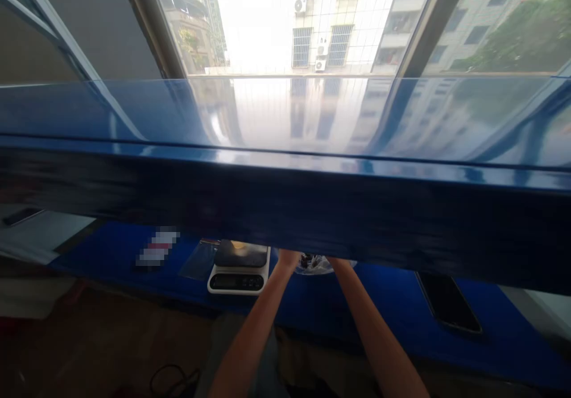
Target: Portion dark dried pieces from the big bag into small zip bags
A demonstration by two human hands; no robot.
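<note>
My left hand (pixel 289 259) and my right hand (pixel 338 263) reach forward under the overhanging blue shelf, whose edge hides the fingers of both. Between them lies a clear plastic bag (pixel 319 269) with small dark pieces (pixel 307 260) in it. The hands are at its two sides, but whether they grip it cannot be seen. Just left of my left hand stands a white digital scale (pixel 213 285) with a dark weighing plate. A pale yellowish item (pixel 238 245), partly cut off by the shelf, rests on that plate.
The blue shelf (pixel 285 207) spans the whole view above the blue work surface (pixel 383 303). A flat clear bag (pixel 198 261) lies left of the scale, and a blurred-out white and red item (pixel 157 247) farther left. A dark phone (pixel 449 303) lies at the right. Windows are behind.
</note>
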